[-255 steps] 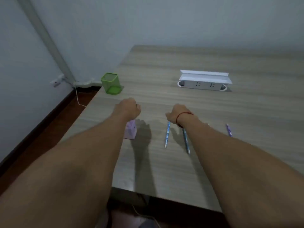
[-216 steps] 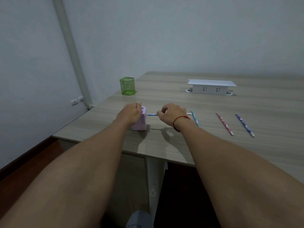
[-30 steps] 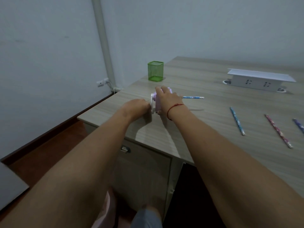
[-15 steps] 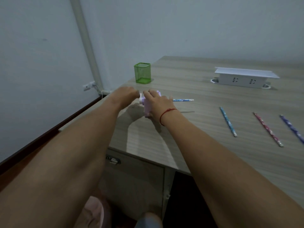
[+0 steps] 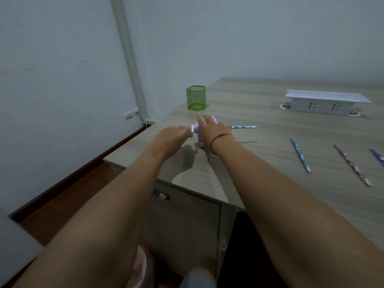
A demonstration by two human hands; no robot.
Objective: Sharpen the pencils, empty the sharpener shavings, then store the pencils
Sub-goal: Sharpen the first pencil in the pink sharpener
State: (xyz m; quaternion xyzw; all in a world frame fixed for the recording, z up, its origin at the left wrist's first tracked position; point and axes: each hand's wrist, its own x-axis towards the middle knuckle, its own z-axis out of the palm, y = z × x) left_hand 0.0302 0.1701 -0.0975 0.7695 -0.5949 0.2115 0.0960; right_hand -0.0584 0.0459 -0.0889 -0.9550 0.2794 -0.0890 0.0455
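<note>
A small lilac crank sharpener stands near the desk's left edge. My right hand, a red thread at the wrist, lies over its top and holds it down. My left hand is at its left end, fingers closed on the white crank. A blue patterned pencil sticks out level from the sharpener's right side. Three more pencils lie loose to the right: a blue one, a pink one and a dark blue one cut off by the frame edge.
A green mesh pencil cup stands behind the sharpener by the desk's left edge. A white socket box sits at the back right. The wooden desk ends just left of my hands, with a drawer lock below and a wall outlet low on the left.
My left hand has gone round at the crank, from above the sharpener's end to level with it. The right hand stays on the sharpener; the view has shifted slightly.
</note>
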